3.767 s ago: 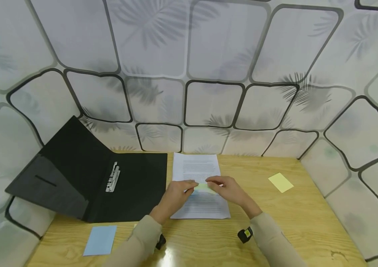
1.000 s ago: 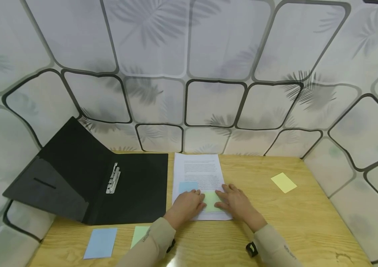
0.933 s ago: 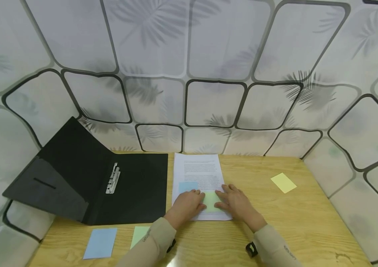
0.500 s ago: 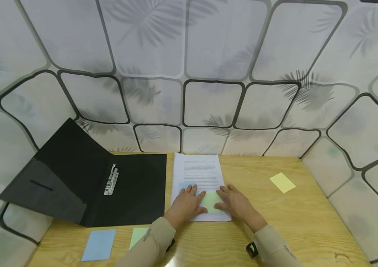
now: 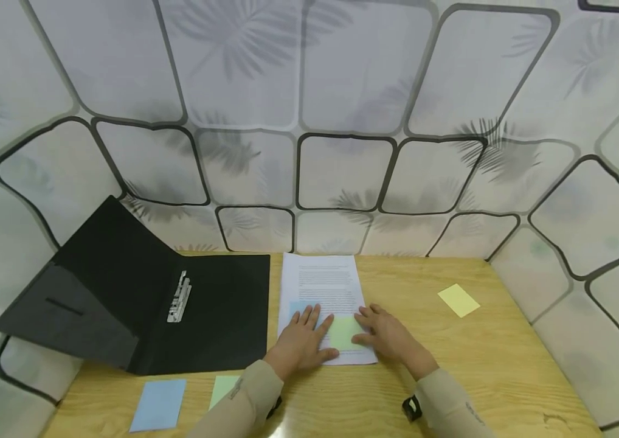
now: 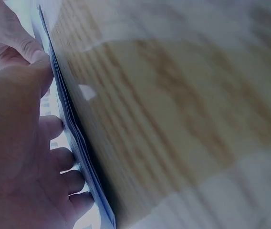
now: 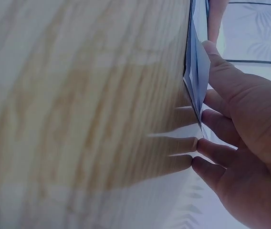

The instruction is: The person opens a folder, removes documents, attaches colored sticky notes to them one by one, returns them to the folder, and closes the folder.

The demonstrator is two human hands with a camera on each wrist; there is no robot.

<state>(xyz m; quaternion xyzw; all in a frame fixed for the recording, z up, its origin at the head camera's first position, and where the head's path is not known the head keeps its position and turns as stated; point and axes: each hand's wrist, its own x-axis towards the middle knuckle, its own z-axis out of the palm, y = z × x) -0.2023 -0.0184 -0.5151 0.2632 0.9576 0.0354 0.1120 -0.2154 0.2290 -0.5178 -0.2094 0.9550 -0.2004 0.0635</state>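
Note:
A stack of printed paper (image 5: 326,277) lies on the table with a green sticky note (image 5: 344,333) on its lower right part. Beside that, a blue sticky note (image 5: 296,307) is partly covered by my left hand (image 5: 300,342), which rests spread on the sheets, thumb and index finger along the green note's left side. My right hand (image 5: 391,337) touches the stack's right edge, thumb at the green note. In the left wrist view, my left hand (image 6: 16,157) lies on the paper. In the right wrist view, slightly parted sheets (image 7: 198,62) stand by my right hand (image 7: 250,124).
An open black folder (image 5: 227,310) with a metal clip (image 5: 180,298) lies left of the paper, its cover leaning on the wall. Loose blue (image 5: 158,404) and green (image 5: 224,388) notes lie at front left, the green one partly under my sleeve. A yellow note (image 5: 459,300) lies at right.
Both hands held the green note above the paper at first; it now lies on the sheet. Lately my left hand has spread and shifted left over the blue note. The right hand barely moved.

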